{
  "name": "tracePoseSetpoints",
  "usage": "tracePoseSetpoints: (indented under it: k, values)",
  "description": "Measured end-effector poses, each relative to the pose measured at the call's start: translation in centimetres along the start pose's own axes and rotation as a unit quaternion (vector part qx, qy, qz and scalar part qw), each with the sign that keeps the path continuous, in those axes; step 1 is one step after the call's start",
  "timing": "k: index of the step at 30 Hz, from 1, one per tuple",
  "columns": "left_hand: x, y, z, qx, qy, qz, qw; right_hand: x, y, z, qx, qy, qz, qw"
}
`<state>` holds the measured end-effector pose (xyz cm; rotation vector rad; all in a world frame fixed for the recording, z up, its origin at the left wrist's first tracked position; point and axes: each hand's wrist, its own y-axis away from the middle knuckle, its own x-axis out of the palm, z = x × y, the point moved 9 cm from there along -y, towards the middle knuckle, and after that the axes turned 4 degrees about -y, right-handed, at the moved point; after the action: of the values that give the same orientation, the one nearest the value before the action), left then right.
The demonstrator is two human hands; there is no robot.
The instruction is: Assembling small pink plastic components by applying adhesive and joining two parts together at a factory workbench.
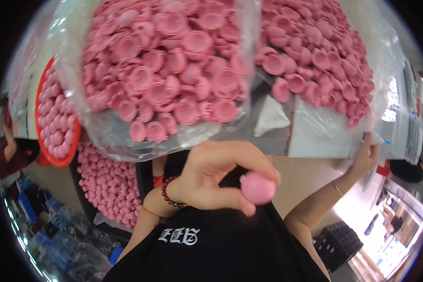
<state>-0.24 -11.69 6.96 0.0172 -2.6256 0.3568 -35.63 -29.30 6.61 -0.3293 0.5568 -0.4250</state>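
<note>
In front of my chest, my left hand (221,176) pinches a small round pink ball (258,188) between thumb and fingers; a little tab sticks out of the ball's side. My right hand (366,155) is at the table's right edge, fingers stretched toward the tabletop beside a small white piece with a blue tip (379,140). No held thing shows in it. Ahead lies a big heap of pink cup-shaped half shells (174,70) on clear plastic. A second heap of similar shells (315,56) lies to its right.
A red oval basket (77,136) of closed pink balls stands at the left. Below it, a dark crate (145,181) holds many more. Crumpled white paper (271,115) lies between the heaps. Black stacked crates (338,244) stand on the floor at right. Another person's arm (8,136) shows far left.
</note>
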Motion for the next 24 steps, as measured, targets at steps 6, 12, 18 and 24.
tracePoseSetpoints:
  k: [6, 12, 18, 24]
  values:
    - [-4.1, 3.1, -9.2, 0.253, -0.355, -0.038, 0.899, -0.3, 2.1, 5.3, -0.036, -0.160, -0.066, 0.984]
    - [-16.5, 8.7, -16.9, 0.066, -0.742, -0.380, 0.549, 0.7, 3.6, 8.1, -0.082, -0.291, -0.043, 0.952]
    - [-21.2, 8.0, -14.7, -0.149, -0.817, -0.246, 0.500, 1.6, 4.2, 8.6, -0.096, -0.327, -0.024, 0.940]
    - [-16.8, 5.8, -16.8, -0.010, -0.838, -0.283, 0.467, 1.3, 5.0, 8.4, -0.085, -0.347, -0.022, 0.934]
